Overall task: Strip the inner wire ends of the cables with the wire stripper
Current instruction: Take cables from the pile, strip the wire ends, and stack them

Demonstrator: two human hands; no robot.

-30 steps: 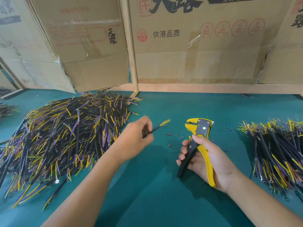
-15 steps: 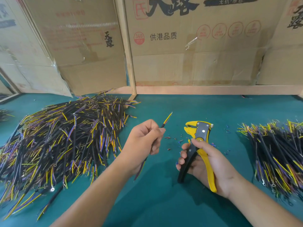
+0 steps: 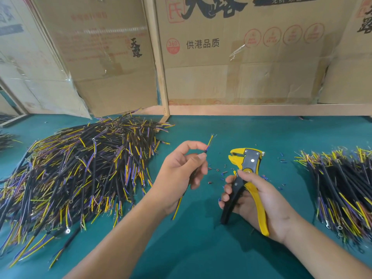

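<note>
My left hand (image 3: 179, 172) pinches one black cable (image 3: 209, 142) between thumb and forefinger, almost upright. Its yellow and purple inner wires fan out above my fingertips, and its lower end hangs out below my palm. My right hand (image 3: 259, 204) grips the yellow and black wire stripper (image 3: 244, 168) by its handles, jaws pointing up and away, a little right of the cable tip and apart from it. A big heap of black cables (image 3: 76, 174) lies at my left. A smaller pile of cables (image 3: 342, 190) lies at my right.
The green table mat (image 3: 201, 248) carries small bits of cut insulation (image 3: 217, 172) around the stripper jaws. Cardboard boxes (image 3: 241, 57) and a wooden frame post (image 3: 159, 67) wall off the back of the table.
My left hand has turned the cable from pointing right to nearly upright and raised it, sliding my fingers closer to its tip. The stripper hand has stayed about where it was.
</note>
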